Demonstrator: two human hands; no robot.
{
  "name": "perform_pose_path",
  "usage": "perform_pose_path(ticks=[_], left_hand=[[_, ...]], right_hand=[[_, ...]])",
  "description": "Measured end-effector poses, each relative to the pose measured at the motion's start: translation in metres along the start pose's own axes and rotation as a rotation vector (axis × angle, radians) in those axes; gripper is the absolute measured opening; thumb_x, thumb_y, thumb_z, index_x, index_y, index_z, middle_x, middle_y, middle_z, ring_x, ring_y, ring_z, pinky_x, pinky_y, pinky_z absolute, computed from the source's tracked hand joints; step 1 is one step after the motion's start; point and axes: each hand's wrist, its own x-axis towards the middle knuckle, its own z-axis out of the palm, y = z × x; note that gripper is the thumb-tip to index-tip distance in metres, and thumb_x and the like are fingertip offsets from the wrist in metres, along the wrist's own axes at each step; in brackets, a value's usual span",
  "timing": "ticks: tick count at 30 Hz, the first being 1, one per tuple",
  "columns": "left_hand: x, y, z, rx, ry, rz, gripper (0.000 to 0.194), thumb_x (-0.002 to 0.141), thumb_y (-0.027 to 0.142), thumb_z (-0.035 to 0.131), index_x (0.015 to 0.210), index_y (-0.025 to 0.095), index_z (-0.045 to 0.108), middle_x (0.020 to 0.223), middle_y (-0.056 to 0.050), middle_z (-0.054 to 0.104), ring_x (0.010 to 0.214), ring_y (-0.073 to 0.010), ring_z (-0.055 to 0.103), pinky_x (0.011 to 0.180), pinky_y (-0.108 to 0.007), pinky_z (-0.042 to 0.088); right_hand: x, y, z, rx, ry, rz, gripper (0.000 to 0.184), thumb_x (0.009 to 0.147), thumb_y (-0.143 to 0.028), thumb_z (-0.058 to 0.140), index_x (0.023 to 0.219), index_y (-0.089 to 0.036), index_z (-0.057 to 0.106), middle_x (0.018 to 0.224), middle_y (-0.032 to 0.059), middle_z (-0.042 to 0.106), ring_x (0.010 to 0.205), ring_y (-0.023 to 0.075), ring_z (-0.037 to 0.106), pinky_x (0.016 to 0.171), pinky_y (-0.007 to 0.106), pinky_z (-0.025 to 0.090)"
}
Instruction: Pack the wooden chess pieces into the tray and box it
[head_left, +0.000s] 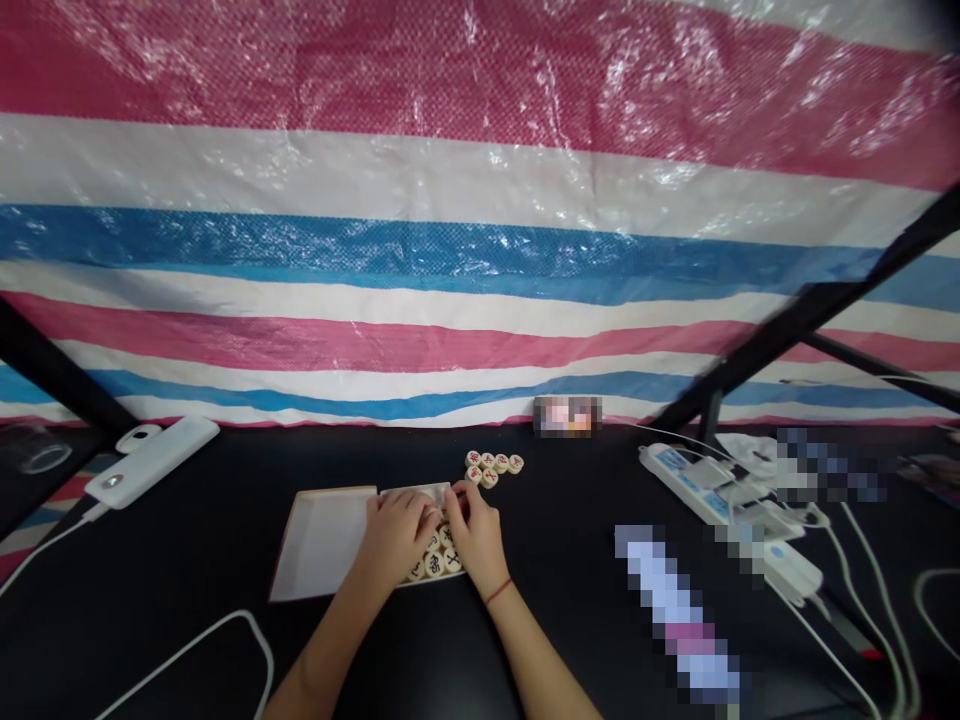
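Note:
A shallow white box with round, cream xiangqi pieces stands on the black table. The marks on these pieces look black. My left hand lies over the box's left and far part with bent fingers, which hide some pieces. At the far right corner my right hand has thumb and fingers drawn together; whatever is between them is hidden. The open lid lies flat left of the box. Several xiangqi pieces with red marks form two short rows beyond my right hand.
A white power strip with plugs and cables lies at the right. At the left are a white device and a loose white cable. A blurred-out small object stands by the striped sheet behind the table.

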Motion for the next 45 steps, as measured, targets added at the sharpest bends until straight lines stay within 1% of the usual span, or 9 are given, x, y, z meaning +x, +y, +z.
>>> perform_pose_path(ticks=[6, 13, 20, 24, 28, 34, 38, 43, 45], left_hand=[[-0.002, -0.005, -0.001, -0.198, 0.269, -0.077, 0.018, 0.091, 0.031, 0.049, 0.097, 0.022, 0.063, 0.093, -0.005, 0.072, 0.083, -0.0206, 0.066, 0.079, -0.035, 0.046], [-0.007, 0.004, -0.001, -0.537, 0.273, -0.145, 0.023, 0.091, 0.039, 0.048, 0.098, 0.021, 0.062, 0.093, -0.005, 0.073, 0.085, -0.0189, 0.069, 0.077, -0.031, 0.055], [-0.009, -0.009, 0.015, -0.627, 0.408, -0.178, 0.024, 0.09, 0.037, 0.053, 0.105, 0.021, 0.062, 0.106, -0.008, 0.068, 0.096, -0.0192, 0.066, 0.084, -0.033, 0.056], [-0.007, -0.017, 0.02, -0.635, 0.5, -0.182, 0.025, 0.09, 0.033, 0.052, 0.108, 0.02, 0.062, 0.111, -0.009, 0.063, 0.101, -0.0195, 0.063, 0.084, -0.034, 0.056], [-0.007, -0.021, 0.017, -0.593, 0.464, -0.2, 0.027, 0.088, 0.034, 0.054, 0.11, 0.02, 0.062, 0.109, -0.009, 0.065, 0.099, -0.0197, 0.065, 0.085, -0.034, 0.056], [-0.011, -0.015, 0.01, -0.464, 0.383, -0.123, 0.028, 0.085, 0.039, 0.058, 0.106, 0.021, 0.065, 0.093, -0.006, 0.07, 0.078, -0.0191, 0.067, 0.074, -0.033, 0.057], [-0.013, -0.009, 0.01, -0.442, 0.327, -0.046, 0.025, 0.086, 0.037, 0.057, 0.106, 0.023, 0.066, 0.093, -0.006, 0.07, 0.083, -0.0205, 0.067, 0.076, -0.034, 0.057], [-0.016, -0.009, 0.014, -0.415, 0.29, 0.055, 0.027, 0.087, 0.028, 0.054, 0.112, 0.024, 0.065, 0.096, -0.007, 0.069, 0.089, -0.0219, 0.067, 0.081, -0.036, 0.057], [-0.018, -0.011, 0.015, -0.396, 0.28, 0.098, 0.03, 0.087, 0.023, 0.051, 0.114, 0.024, 0.064, 0.096, -0.007, 0.069, 0.089, -0.022, 0.066, 0.08, -0.036, 0.057]], right_hand=[[0.001, -0.008, -0.012, 0.071, 0.022, -0.295, 0.018, 0.085, -0.027, 0.052, 0.099, -0.02, 0.061, 0.099, 0.007, 0.067, 0.096, 0.0221, 0.06, 0.088, 0.036, 0.044], [-0.003, -0.016, -0.011, 0.107, 0.005, -0.405, 0.019, 0.084, -0.025, 0.058, 0.102, -0.022, 0.062, 0.096, 0.0046, 0.068, 0.095, 0.0206, 0.06, 0.087, 0.035, 0.045], [0.012, 0.038, -0.035, -0.06, 0.386, -0.065, 0.029, 0.082, -0.03, 0.052, 0.103, -0.016, 0.066, 0.099, 0.0109, 0.068, 0.092, 0.0239, 0.059, 0.083, 0.038, 0.047], [0.016, 0.069, -0.043, -0.143, 0.366, 0.105, 0.035, 0.079, -0.036, 0.053, 0.103, -0.015, 0.066, 0.088, 0.0095, 0.069, 0.078, 0.0229, 0.058, 0.075, 0.035, 0.046], [0.015, 0.073, -0.039, -0.227, 0.278, 0.089, 0.021, 0.08, -0.032, 0.05, 0.088, -0.019, 0.065, 0.083, 0.0065, 0.068, 0.08, 0.0233, 0.057, 0.074, 0.033, 0.043], [0.015, 0.063, -0.037, -0.287, 0.266, 0.068, 0.02, 0.082, -0.028, 0.049, 0.088, -0.02, 0.066, 0.093, 0.0077, 0.068, 0.088, 0.0249, 0.057, 0.077, 0.034, 0.042], [0.014, 0.038, -0.042, -0.144, 0.332, 0.035, 0.022, 0.086, -0.032, 0.05, 0.087, -0.018, 0.067, 0.094, 0.0105, 0.068, 0.09, 0.0256, 0.059, 0.082, 0.039, 0.045], [-0.008, -0.021, -0.031, 0.214, -0.005, -0.151, 0.018, 0.082, -0.029, 0.061, 0.098, -0.022, 0.065, 0.089, 0.0041, 0.068, 0.079, 0.018, 0.064, 0.073, 0.028, 0.052], [-0.018, -0.038, -0.022, 0.255, -0.03, -0.184, 0.019, 0.08, -0.026, 0.064, 0.099, -0.022, 0.064, 0.087, 0.003, 0.068, 0.077, 0.0173, 0.065, 0.071, 0.026, 0.053]])
